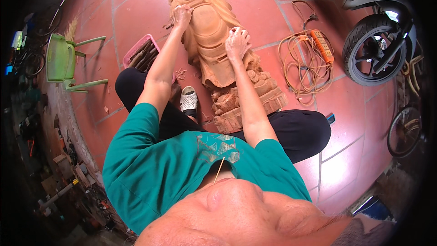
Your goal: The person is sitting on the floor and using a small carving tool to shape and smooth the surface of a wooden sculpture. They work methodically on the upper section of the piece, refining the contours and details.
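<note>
A large carved wooden statue (207, 23) of a robed figure lies on its back on the tiled floor, its head away from me and its carved base (250, 102) between my legs. My left hand (181, 17) is closed at the statue's upper left side, by the chest. Something small and dark pokes out beside that hand, but I cannot make out what it is. On the right side of the statue's belly rests my right hand (237, 44), its fingers curled in. Whatever it may hold is hidden.
Left of the statue, a pink basket (152, 41) holds several dark-handled tools. A green plastic chair (61, 59) stands further left. To the right lie a coiled cable (296, 70) and an orange power strip (322, 46), near a motorbike wheel (375, 45). Wood chips (180, 74) litter the floor.
</note>
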Demonstrator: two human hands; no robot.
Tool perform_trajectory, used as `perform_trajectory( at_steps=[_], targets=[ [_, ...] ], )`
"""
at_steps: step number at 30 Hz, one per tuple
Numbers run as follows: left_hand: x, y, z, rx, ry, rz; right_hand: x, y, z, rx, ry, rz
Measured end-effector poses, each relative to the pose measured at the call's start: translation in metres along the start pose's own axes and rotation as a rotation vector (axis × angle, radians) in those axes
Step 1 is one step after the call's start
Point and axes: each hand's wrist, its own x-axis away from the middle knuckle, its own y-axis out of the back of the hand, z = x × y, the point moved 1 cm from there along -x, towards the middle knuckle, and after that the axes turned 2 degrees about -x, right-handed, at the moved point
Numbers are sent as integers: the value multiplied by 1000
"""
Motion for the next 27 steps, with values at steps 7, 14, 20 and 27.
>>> perform_trajectory(
  at_steps=[7,14,20,27],
  targets=[
    [-12,1,-10,131,-50,127,1,1,1,-26,15,-9],
    [-35,-24,-54,-167,-295,141,0,0,0,-6,15,-15],
    [-53,-32,-58,-189,-312,272,0,1,1,-7,-4,-4],
    [-27,-7,-30,-174,-244,179,-1,-1,-5,3,-5,-26]
  ],
)
